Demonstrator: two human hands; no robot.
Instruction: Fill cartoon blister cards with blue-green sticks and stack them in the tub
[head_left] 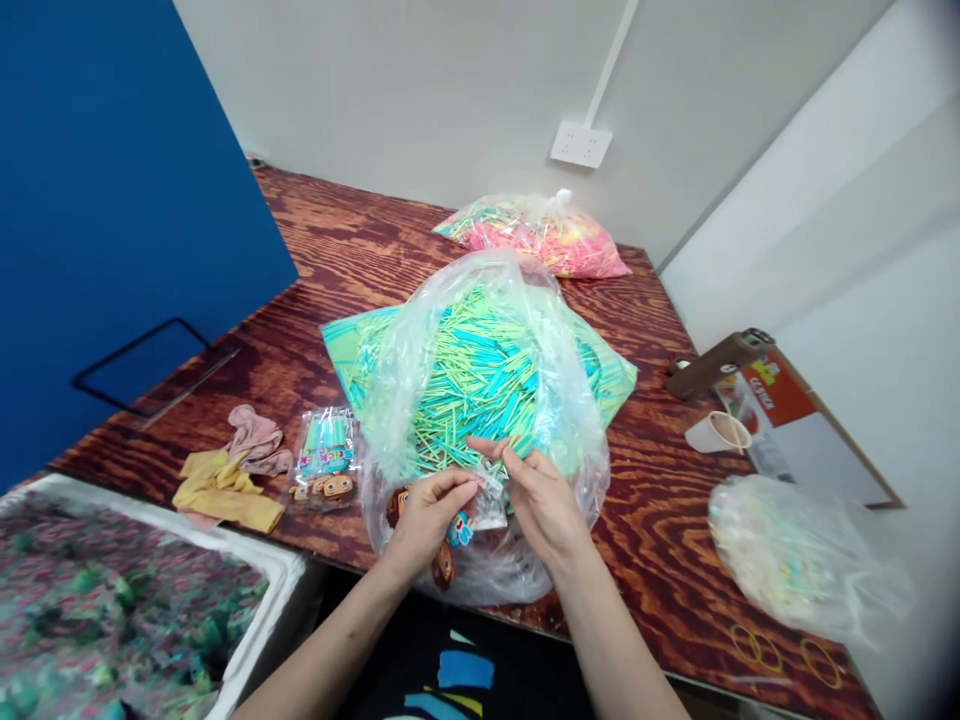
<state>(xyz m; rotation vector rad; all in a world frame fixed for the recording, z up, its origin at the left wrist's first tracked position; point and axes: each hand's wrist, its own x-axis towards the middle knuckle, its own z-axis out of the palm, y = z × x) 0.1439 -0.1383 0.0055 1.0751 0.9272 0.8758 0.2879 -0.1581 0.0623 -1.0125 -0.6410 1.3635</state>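
Centrally, left hand [431,515]: thumb and fingertips pinched on the film of a clear packet [491,508]; brown figures [443,568] with blue lettering show beneath this hand
Right hand [544,495]: fingers bent and narrow, just beside the packet, over the sticks [480,370]; whether a stick is gripped — cannot tell
Clear packet: between the two hands, above the near side of the open bag [598,490]; its long axis is partly hidden by the fingers
Lower brown figure: head toward the person; its axis slants away and to the right, up to the blue lettering
Sticks: green and blue, heaped in the open bag, pointing many ways
Filled packet [328,460]: flat on the table [637,560], left of the bag; long axis running away from the person — sticks at the far end, brown figures at the near end
Yellow cloth [229,490]: left of the filled packet
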